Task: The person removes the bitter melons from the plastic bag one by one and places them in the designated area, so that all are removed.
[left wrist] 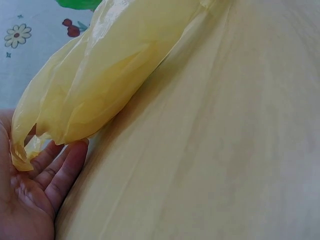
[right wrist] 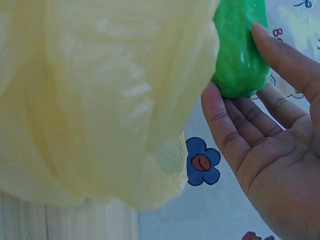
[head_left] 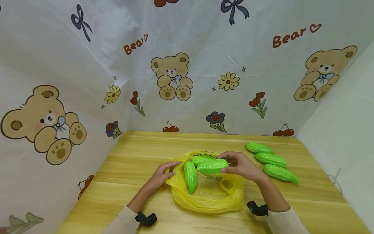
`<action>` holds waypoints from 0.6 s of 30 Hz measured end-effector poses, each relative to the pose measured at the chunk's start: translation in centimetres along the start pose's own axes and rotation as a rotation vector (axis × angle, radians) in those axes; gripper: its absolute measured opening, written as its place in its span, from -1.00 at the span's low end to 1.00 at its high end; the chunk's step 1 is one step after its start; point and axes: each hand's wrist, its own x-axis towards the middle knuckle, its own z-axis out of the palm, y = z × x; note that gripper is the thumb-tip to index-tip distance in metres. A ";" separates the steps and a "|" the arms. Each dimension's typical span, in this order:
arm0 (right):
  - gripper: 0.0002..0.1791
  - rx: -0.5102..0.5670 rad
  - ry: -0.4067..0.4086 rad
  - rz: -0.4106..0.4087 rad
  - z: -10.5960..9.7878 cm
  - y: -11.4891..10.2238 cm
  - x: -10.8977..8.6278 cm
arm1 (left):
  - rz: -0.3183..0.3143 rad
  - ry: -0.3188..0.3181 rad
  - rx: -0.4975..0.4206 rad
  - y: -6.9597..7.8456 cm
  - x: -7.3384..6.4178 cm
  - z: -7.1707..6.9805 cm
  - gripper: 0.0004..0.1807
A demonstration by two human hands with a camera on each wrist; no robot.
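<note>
A thin yellow plastic bag (head_left: 208, 206) lies on the table with its mouth spread wide. My left hand (head_left: 162, 175) grips the left side of its rim; the left wrist view shows my fingers (left wrist: 67, 172) under a gathered yellow edge of the bag (left wrist: 95, 85). With thumb and fingertips, my right hand (head_left: 243, 166) pinches one end of a glossy green bitter melon (head_left: 212, 166), holding it over the bag's opening. In the right wrist view, the same bitter melon (right wrist: 240, 50) is partly hidden behind the bag. Inside the bag are two others, an upright bitter melon (head_left: 191, 177) and a bitter melon (head_left: 201, 159) behind.
Three more bitter melons lie in a slanted row at the right: a back one (head_left: 260, 148), a middle one (head_left: 271, 159) and a front one (head_left: 280, 173). The wooden table (head_left: 137, 149) is bordered by a bear-print cloth (head_left: 204, 107) behind and at left.
</note>
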 end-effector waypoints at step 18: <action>-0.53 -0.109 0.143 0.056 -2.6 -1.3 -4.9 | -0.010 -0.008 -0.014 0.0 0.1 0.1 -0.48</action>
